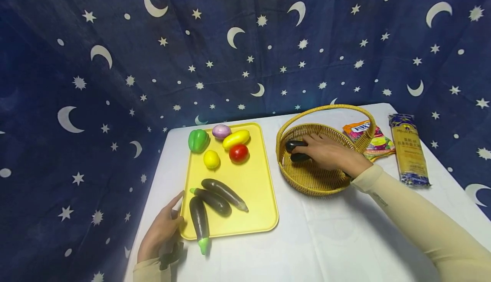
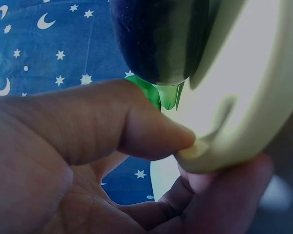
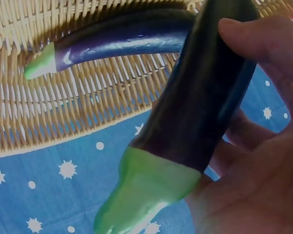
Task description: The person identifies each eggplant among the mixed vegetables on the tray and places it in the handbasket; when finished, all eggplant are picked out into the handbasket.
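My left hand (image 1: 163,226) pinches the left rim of a yellow tray (image 1: 261,188), thumb on top and fingers beneath, as the left wrist view shows. Several eggplants lie at the near end of the tray; one eggplant (image 1: 199,220) has its green end past the rim. My right hand (image 1: 326,152) reaches into a wicker basket (image 1: 314,190) and grips a dark eggplant (image 3: 195,97) with a green end. Below it, a second eggplant (image 3: 122,41) lies in the basket. The palm and fingers partly hide both eggplants in the head view.
A green pepper (image 1: 198,141), purple onion (image 1: 221,132), yellow mango-like fruit (image 1: 235,139), tomato (image 1: 239,153) and lemon (image 1: 211,159) sit on the tray's far half. Right of the basket lie a FOX'S bag (image 1: 377,141) and a long yellow pack (image 1: 409,152). The basket handle arches high.
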`<action>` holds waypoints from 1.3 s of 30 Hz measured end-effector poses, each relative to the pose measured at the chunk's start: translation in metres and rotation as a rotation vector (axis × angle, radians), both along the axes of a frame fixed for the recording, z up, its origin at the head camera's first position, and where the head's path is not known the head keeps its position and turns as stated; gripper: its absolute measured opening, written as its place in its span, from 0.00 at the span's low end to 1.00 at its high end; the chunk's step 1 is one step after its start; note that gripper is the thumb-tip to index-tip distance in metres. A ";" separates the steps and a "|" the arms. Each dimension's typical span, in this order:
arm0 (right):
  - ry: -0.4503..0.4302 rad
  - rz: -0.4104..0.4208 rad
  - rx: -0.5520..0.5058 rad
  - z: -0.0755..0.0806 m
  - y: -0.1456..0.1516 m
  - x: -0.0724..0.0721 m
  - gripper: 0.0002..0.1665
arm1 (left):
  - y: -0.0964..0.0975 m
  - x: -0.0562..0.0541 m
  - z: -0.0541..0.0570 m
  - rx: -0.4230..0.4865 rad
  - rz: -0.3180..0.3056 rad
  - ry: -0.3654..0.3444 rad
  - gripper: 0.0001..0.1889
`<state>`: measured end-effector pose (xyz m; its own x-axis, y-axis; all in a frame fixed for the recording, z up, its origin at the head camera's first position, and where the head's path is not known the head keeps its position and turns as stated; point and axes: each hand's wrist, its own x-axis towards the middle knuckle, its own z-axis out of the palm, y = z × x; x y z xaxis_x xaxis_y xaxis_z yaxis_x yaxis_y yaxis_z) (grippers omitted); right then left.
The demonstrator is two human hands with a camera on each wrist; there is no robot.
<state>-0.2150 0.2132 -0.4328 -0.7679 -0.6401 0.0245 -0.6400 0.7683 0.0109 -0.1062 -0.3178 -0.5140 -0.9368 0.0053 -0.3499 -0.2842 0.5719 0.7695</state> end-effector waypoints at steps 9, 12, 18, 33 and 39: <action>-0.034 -0.014 0.071 -0.011 -0.004 -0.011 0.27 | 0.001 0.001 0.000 -0.015 -0.006 0.006 0.50; -0.042 -0.019 0.081 -0.015 -0.004 -0.014 0.25 | 0.002 0.001 0.000 -0.013 0.009 -0.005 0.51; -0.100 -0.056 0.077 -0.017 -0.003 -0.018 0.27 | 0.003 0.000 0.000 -0.034 -0.004 0.010 0.50; -0.105 -0.072 0.029 -0.027 0.003 -0.022 0.28 | 0.004 -0.001 -0.002 -0.053 0.016 0.010 0.50; -0.111 -0.065 -0.007 -0.032 0.005 -0.023 0.26 | 0.005 -0.001 -0.002 -0.059 0.011 0.010 0.50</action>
